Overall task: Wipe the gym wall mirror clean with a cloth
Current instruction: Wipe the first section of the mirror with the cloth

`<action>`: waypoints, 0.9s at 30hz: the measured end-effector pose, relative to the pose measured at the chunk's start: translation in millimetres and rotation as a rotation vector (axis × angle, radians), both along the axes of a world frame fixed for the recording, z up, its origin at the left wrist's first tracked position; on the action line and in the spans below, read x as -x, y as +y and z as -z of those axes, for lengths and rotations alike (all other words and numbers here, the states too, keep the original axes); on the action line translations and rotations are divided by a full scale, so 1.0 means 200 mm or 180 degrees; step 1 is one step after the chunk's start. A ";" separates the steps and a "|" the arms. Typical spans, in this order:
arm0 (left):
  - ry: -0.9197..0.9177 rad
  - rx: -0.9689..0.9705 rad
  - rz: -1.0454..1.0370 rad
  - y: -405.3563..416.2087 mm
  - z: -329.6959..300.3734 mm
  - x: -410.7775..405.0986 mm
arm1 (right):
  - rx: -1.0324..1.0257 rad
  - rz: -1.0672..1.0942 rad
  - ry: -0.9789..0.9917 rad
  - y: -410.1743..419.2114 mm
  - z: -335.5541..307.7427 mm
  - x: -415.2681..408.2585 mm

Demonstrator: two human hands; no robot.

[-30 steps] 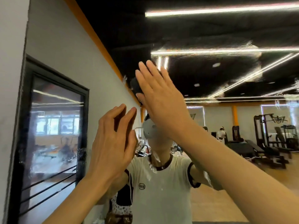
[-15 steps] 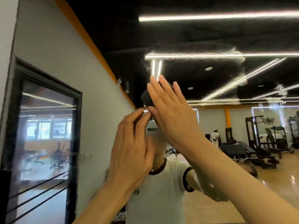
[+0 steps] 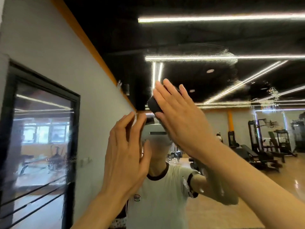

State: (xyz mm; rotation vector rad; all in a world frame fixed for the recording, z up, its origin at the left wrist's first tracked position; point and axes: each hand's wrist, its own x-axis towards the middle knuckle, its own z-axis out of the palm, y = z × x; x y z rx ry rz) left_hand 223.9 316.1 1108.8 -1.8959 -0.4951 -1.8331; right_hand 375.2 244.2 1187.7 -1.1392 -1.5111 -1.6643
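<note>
Nearest the camera, both forearms reach up toward the glass. The right hand [image 3: 179, 116] lies flat, fingers straight and together, pressing a dark cloth [image 3: 154, 104] against the wall mirror [image 3: 206, 38]; only a rounded dark wad of it shows past the thumb side, the rest is hidden under the palm. The grip here is a flat press, not a pinch. The left hand [image 3: 127, 154] is raised just beside and below it, fingers loosely spread and slightly bent, holding nothing that can be seen; whether its fingertips touch the glass cannot be told.

On the mirror itself, cloudy swirls [image 3: 227, 53] arc above the right hand and a speckled patch [image 3: 270, 93] sits further right, with more streaks [image 3: 71, 161] down the left by the reflected dark-framed window [image 3: 41, 138]. I judge the wiping well under way but unfinished: these films remain, and the cloth is working the middle upper area only.

Further back, all in reflection, are the person in a white shirt [image 3: 158, 195], ceiling light strips [image 3: 214, 19] and gym machines [image 3: 264, 142]. The mirror's edges are cut off except at far left, so its full extent and lower state are unknown.
</note>
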 end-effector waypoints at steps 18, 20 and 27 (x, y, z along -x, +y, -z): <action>-0.0110 -0.0004 -0.0136 0.01 0.01 -0.04 | -0.0292 -0.0089 0.0714 -0.13 -0.41 -0.25; -0.0086 0.0026 -0.0143 0.01 0.01 -0.04 | -0.0702 -0.0044 0.1387 -0.23 -0.41 -0.46; -0.0149 0.0101 -0.0073 -0.01 0.01 -0.05 | -0.0315 0.0049 0.0823 -0.02 -0.45 0.05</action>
